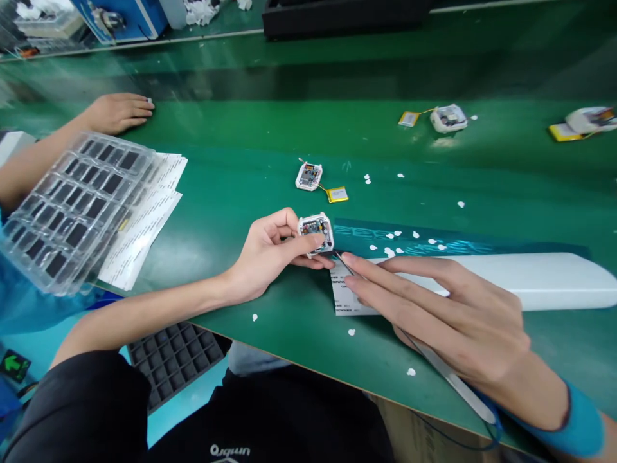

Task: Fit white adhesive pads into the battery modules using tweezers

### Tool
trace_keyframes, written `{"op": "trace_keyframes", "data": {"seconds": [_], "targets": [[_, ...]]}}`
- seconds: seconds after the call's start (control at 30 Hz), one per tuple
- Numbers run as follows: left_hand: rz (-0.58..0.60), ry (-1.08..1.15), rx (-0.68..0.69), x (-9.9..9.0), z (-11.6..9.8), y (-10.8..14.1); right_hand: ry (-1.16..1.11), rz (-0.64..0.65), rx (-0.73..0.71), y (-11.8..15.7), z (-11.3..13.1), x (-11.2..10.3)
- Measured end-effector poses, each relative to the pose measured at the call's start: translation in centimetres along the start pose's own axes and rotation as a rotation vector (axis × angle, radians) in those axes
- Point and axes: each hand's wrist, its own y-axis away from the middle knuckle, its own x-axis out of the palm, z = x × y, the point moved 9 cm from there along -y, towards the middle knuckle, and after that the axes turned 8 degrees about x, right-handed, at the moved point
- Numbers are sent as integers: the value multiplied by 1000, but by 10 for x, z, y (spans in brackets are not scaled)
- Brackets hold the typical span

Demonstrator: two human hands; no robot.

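My left hand (263, 257) is closed around a small white watch case (315, 226) with a circuit board showing inside, its thumb lying across the board. In my right hand (463, 315) are metal tweezers (448, 376), their tips at the lower right edge of that case. Whether the tips hold anything is too small to tell. Just beyond my left hand lies another white case (308, 175), wired to a yellow-edged battery (337, 194). Beneath my right hand is a printed white sheet (349, 299), beside a long white strip (544, 280).
Small white round stickers (388, 252) dot the green mat. More cases with batteries (448, 119) lie at the back right. At left, a co-worker's hand (118, 112) rests behind stacked clear trays (80, 206) and white sheets (144, 238). A black bin (347, 18) stands at the back.
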Motion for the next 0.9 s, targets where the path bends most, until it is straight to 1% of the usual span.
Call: {"op": "trace_keyframes", "data": {"seconds": [0.07, 0.1, 0.37, 0.53, 0.67, 0.8, 0.87, 0.9], "targets": [[5, 1, -4, 1, 0, 1, 28, -23, -126, -3, 10, -2], [10, 0, -5, 1, 0, 1, 40, -25, -159, -4, 13, -3], [34, -41, -28, 5, -1, 3, 44, -2, -176, -6, 19, 0], [20, -40, -50, 5, -1, 3, 40, 21, -169, -8, 19, 2], [5, -81, -45, 5, 0, 3, 24, 26, -158, -10, 19, 2], [-22, -127, 17, 4, -2, 3, -75, 151, -56, -16, 14, 8], [-32, -140, 61, 3, -5, 2, -111, 157, -36, -16, 14, 5], [-32, -151, 74, 2, -6, 2, -114, 140, -25, -16, 14, 2]]}}
